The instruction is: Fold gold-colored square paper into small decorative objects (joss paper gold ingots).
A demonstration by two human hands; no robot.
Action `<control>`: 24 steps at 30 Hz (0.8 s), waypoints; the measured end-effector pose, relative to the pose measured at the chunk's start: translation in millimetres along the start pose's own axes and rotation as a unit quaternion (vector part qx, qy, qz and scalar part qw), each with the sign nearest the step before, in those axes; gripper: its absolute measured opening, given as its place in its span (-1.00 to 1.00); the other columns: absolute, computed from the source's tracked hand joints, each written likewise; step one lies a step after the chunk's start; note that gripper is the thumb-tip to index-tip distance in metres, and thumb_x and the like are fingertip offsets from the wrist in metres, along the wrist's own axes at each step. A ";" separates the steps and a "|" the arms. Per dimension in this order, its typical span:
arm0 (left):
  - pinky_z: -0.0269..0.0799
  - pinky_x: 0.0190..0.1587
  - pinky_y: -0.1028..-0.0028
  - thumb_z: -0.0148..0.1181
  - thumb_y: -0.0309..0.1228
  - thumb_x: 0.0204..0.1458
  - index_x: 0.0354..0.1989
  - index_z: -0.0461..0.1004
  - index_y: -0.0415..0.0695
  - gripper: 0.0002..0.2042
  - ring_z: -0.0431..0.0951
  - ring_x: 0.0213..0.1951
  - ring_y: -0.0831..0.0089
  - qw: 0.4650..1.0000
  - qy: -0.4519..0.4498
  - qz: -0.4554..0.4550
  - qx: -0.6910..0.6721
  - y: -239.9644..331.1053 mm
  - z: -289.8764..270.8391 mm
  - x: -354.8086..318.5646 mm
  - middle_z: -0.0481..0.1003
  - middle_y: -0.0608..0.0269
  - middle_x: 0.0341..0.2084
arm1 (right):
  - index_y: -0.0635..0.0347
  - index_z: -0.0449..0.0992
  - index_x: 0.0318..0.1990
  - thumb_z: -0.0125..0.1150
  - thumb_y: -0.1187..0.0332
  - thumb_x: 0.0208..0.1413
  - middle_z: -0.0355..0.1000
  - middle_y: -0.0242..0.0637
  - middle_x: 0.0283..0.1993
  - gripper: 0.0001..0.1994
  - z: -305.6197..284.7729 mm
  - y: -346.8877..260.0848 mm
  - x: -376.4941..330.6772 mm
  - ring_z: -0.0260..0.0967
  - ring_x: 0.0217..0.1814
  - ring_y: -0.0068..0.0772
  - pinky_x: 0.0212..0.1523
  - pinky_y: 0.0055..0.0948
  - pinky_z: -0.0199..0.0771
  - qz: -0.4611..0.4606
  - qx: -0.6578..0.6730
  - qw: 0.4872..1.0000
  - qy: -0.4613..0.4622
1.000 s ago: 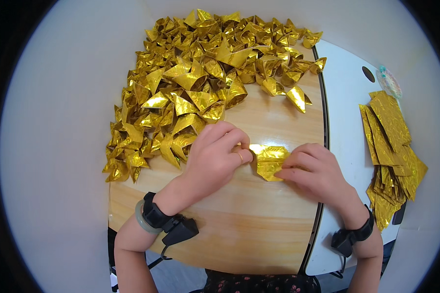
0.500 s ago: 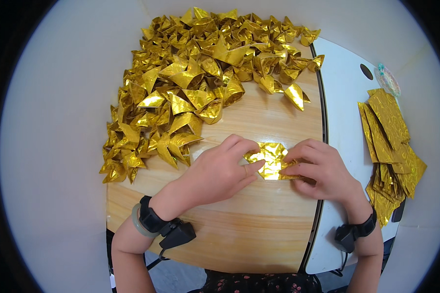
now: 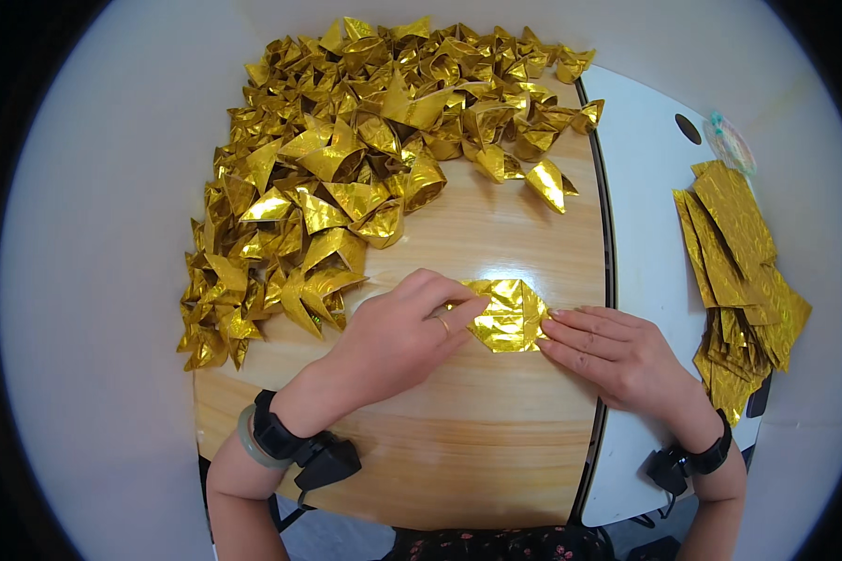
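A flat, partly folded piece of gold foil paper point(image 3: 507, 316) lies on the wood-topped table, its corners turned in and creases across its shiny face. My left hand point(image 3: 395, 329) is closed at its left end, thumb and index finger pinching the edge. My right hand point(image 3: 625, 357) has its fingers stretched out side by side, and their tips press on the paper's right end. Its thumb is hidden. Beyond my hands, a big heap of folded gold paper ingots point(image 3: 346, 159) spreads over the far and left part of the table.
The wooden tabletop point(image 3: 458, 439) meets a white table point(image 3: 641, 206) along a dark seam on the right. On the white one sit a stack of gold foil sheets point(image 3: 734, 243) and a small clear, colourful round item point(image 3: 732, 142). Pale walls surround the work area.
My right hand has slid a little to the right and its curled fingers have straightened. More of the paper's right end shows. The whole view has shifted slightly.
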State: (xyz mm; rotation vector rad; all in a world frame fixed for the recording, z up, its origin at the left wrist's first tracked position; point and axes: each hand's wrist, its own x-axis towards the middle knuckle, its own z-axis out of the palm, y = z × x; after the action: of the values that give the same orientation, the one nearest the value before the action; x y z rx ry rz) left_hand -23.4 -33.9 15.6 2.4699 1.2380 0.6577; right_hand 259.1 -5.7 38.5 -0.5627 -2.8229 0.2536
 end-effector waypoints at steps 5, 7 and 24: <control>0.46 -0.27 0.38 0.33 -0.53 -0.11 -0.25 0.60 -0.11 -0.80 0.48 -0.24 0.23 0.999 0.020 0.023 -0.023 -1.2 -1.0 0.4 0.48 0.20 -0.22 | 0.16 0.55 -0.07 0.27 0.45 -0.13 0.50 -0.31 0.04 -0.63 3.0 -7.6 0.4 0.44 0.12 -0.31 0.12 -0.26 0.44 0.014 -0.020 1.000 0.006; 0.45 -0.27 0.37 0.33 -0.52 -0.11 -0.27 0.60 -0.10 -0.81 0.47 -0.23 0.22 0.999 0.026 0.018 -0.022 -1.7 0.5 -0.2 0.48 0.20 -0.22 | 0.15 0.57 -0.14 0.30 0.44 -0.11 0.52 -0.32 -0.01 -0.70 8.0 -13.2 2.2 0.46 0.05 -0.33 0.02 -0.31 0.48 0.034 -0.046 0.997 0.060; 0.44 -0.17 0.37 0.40 -0.49 -0.20 -0.26 0.57 -0.10 -0.74 0.43 -0.14 0.23 0.994 0.050 -0.049 -0.084 -0.3 -1.4 4.6 0.44 0.19 -0.15 | 0.16 0.46 -0.12 0.36 0.44 -0.16 0.39 -0.28 -0.13 -0.63 14.6 -6.0 33.8 0.34 -0.05 -0.19 -0.07 -0.29 0.42 0.161 0.085 0.980 0.078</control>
State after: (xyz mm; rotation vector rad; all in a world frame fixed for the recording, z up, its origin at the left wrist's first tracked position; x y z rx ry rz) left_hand -21.9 -29.9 17.9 2.2484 1.2747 0.8330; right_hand 222.7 0.5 33.0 -0.9530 -2.5189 0.4817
